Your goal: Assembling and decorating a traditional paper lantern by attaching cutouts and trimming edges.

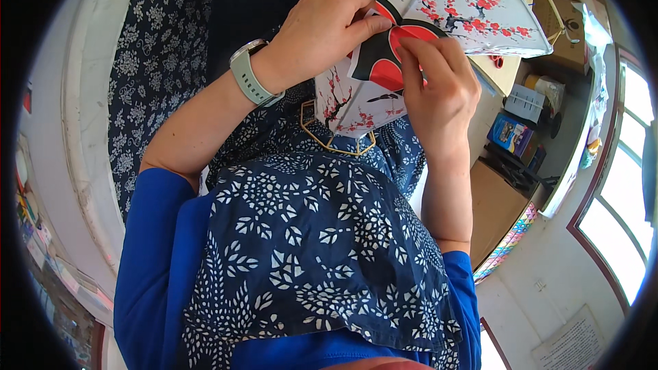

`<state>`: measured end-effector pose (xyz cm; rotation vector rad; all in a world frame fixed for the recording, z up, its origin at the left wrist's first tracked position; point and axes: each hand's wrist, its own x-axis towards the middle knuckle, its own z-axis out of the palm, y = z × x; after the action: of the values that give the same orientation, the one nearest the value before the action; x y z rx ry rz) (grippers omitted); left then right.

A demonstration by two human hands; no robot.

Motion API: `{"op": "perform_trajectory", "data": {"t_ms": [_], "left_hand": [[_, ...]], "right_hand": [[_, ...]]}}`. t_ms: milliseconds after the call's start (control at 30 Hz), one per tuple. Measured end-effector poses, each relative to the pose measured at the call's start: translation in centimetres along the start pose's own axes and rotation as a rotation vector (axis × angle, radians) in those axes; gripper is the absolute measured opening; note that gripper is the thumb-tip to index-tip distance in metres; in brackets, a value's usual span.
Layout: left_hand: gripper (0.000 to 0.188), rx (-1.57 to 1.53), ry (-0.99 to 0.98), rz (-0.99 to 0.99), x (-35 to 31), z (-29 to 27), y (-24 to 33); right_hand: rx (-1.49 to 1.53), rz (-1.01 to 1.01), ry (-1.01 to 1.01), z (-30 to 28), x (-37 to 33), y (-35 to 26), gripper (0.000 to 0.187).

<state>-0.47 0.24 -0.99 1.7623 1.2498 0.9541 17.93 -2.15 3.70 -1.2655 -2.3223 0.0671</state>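
Note:
A white paper lantern point(473, 0) painted with red plum blossoms on dark branches is held up close in front of me, its gold wire frame point(336, 144) showing below. My left hand point(322, 31), with a pale green watch point(250, 75) on the wrist, pinches the edge of a red and black paper cut-out point(384, 68) against the lantern. My right hand point(439, 85) presses fingertips on the same cut-out from the right side. Both hands hide part of the cut-out.
A blue and white patterned apron point(308, 247) over blue sleeves fills the lower picture. To the right stand cardboard boxes point(497, 209), a blue package point(510, 133) and other small goods. Windows point(627, 205) run along the right rim; patterned cloth point(151, 62) lies at the left.

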Motion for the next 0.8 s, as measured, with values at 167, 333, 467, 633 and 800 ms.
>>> {"op": "perform_trajectory", "data": {"t_ms": [167,333,467,633,800], "left_hand": [[0.021,-0.009,-0.021,-0.034,0.1,0.0,0.3],[0.024,0.020,-0.008,0.002,0.1,0.0,0.1],[0.026,0.017,0.014,-0.002,0.0,0.0,-0.1],[0.025,0.029,0.038,0.055,0.1,0.0,-1.1],[0.026,-0.006,0.029,0.040,0.1,0.0,-0.3]], "right_hand": [[-0.107,-0.029,-0.020,0.4,0.9,0.3,0.009],[-0.170,-0.047,-0.091,-0.5,0.6,1.0,0.013],[-0.218,-0.045,-0.116,-2.3,-0.9,3.2,0.017],[-0.302,0.125,-0.242,-4.1,-2.1,4.6,0.011],[0.231,-0.011,-0.163,-3.2,-0.2,0.4,0.036]]}}
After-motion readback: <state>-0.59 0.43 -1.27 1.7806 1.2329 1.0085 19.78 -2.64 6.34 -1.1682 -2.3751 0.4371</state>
